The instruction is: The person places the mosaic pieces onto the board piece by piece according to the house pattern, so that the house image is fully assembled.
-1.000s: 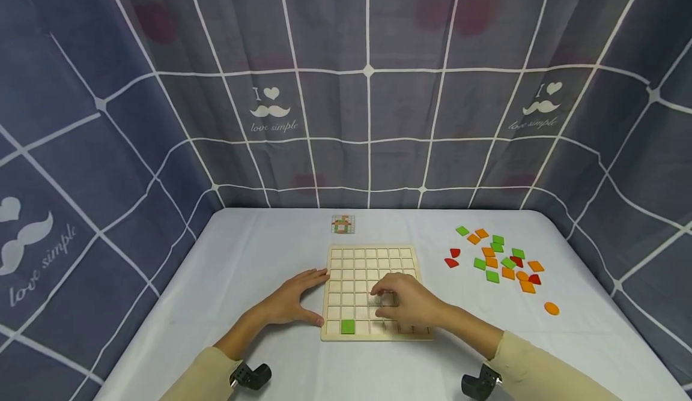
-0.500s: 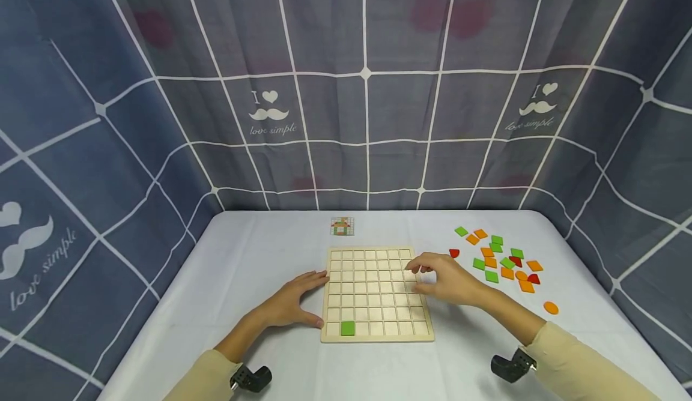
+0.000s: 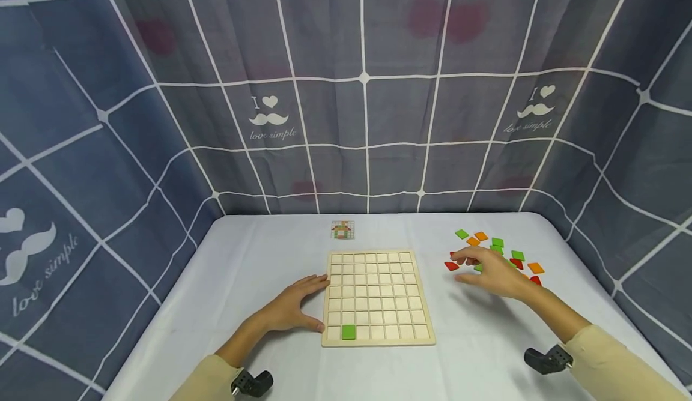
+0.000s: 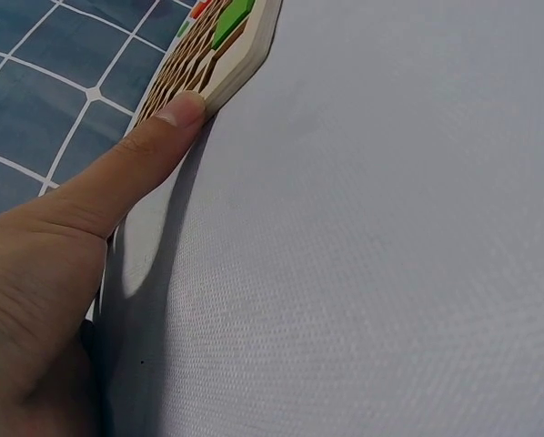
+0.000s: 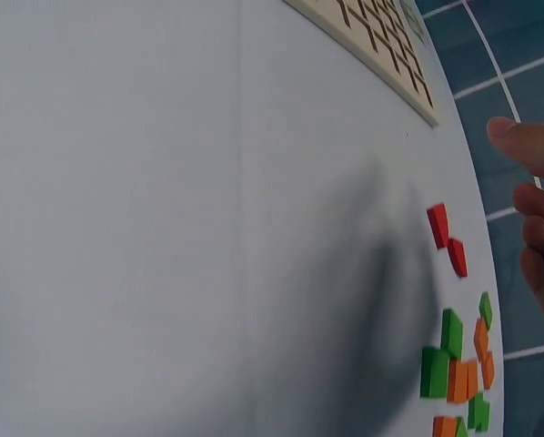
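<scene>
A wooden grid board (image 3: 377, 298) lies on the white-covered table. One green square tile (image 3: 348, 332) sits in its front row, second cell from the left. My left hand (image 3: 294, 306) touches the board's left edge, fingers and thumb spread; the left wrist view shows the thumb (image 4: 149, 150) against the near left corner. Right of the board, my right hand (image 3: 493, 272) hovers by the loose pieces with thumb and fingers apart and nothing between them. Two red pieces (image 5: 438, 226) lie nearest its fingertips, one partly covered in the head view. The hand hides several other pieces.
Scattered flat pieces lie on the right, such as an orange tile (image 3: 536, 268) and a green tile (image 3: 517, 256). A small card with a coloured grid picture (image 3: 343, 229) lies behind the board. Checked dark curtains (image 3: 324, 113) enclose the table's back and sides.
My right hand has moved from over the board to the right, reaching the loose pieces. My left hand stays at the board's left edge, and the green tile stays in its cell.
</scene>
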The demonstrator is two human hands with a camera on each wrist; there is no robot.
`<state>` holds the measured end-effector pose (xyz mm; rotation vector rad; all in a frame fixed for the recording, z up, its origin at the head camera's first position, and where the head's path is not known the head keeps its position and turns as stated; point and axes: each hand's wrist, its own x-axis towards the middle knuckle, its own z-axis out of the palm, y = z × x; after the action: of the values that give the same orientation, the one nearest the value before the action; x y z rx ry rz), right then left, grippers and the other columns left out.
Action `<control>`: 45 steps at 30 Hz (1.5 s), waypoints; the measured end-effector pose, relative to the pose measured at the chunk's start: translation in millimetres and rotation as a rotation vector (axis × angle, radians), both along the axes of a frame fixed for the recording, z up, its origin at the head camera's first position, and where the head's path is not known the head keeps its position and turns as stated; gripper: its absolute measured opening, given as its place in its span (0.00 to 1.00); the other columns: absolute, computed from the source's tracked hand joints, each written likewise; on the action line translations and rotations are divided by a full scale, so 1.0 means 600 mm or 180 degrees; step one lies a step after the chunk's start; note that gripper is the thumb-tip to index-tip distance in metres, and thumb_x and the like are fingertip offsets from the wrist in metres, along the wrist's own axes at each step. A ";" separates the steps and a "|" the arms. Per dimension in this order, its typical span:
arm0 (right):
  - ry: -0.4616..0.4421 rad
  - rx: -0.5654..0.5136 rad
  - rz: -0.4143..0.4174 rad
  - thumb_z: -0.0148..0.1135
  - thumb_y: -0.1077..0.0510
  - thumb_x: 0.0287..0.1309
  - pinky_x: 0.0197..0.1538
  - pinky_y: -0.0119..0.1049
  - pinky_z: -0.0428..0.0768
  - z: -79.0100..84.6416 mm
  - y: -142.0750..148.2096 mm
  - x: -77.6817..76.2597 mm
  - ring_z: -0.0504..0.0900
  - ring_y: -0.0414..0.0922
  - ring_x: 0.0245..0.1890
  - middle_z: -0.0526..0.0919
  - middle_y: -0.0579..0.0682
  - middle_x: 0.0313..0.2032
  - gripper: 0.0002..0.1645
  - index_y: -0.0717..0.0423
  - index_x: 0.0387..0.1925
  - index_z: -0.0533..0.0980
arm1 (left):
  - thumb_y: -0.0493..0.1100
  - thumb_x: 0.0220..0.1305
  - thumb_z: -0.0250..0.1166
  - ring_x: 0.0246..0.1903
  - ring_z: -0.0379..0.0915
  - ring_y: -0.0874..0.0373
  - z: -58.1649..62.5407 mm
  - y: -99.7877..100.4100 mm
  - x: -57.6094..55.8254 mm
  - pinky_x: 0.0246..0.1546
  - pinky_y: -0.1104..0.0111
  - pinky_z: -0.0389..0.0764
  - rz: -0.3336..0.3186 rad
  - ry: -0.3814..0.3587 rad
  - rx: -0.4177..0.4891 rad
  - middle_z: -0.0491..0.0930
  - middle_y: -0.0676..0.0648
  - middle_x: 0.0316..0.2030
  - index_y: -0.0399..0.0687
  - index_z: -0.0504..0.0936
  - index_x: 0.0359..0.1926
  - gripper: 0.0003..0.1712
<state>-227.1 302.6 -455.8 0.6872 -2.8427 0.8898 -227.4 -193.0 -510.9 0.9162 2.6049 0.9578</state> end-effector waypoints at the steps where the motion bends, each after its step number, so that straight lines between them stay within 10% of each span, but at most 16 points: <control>1: -0.0015 -0.0003 -0.0051 0.79 0.58 0.55 0.50 0.54 0.83 0.000 0.005 0.000 0.82 0.55 0.44 0.87 0.51 0.45 0.24 0.59 0.53 0.84 | 0.64 0.48 0.81 0.77 0.49 0.38 0.000 0.000 0.000 0.72 0.38 0.53 0.0006 0.0002 -0.0008 0.60 0.47 0.78 0.46 0.68 0.77 0.60; 17: -0.0055 -0.0055 -0.0398 0.80 0.57 0.54 0.41 0.33 0.83 -0.038 0.100 0.003 0.82 0.48 0.38 0.86 0.49 0.40 0.21 0.61 0.48 0.85 | 0.65 0.47 0.81 0.78 0.47 0.43 -0.003 -0.003 -0.001 0.74 0.42 0.52 0.0020 -0.0019 -0.0058 0.59 0.52 0.78 0.50 0.68 0.77 0.60; 45: -0.0241 0.0236 -0.0538 0.79 0.55 0.54 0.35 0.34 0.74 -0.072 0.148 0.013 0.72 0.40 0.33 0.79 0.42 0.33 0.19 0.62 0.45 0.87 | 0.62 0.48 0.82 0.77 0.48 0.40 0.000 -0.001 0.001 0.73 0.39 0.52 0.0000 -0.0016 -0.0001 0.59 0.48 0.78 0.44 0.67 0.77 0.60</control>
<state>-219.2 391.6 -499.3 0.4200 -2.9591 0.8044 -226.9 -193.6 -511.1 0.9123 2.6008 0.9587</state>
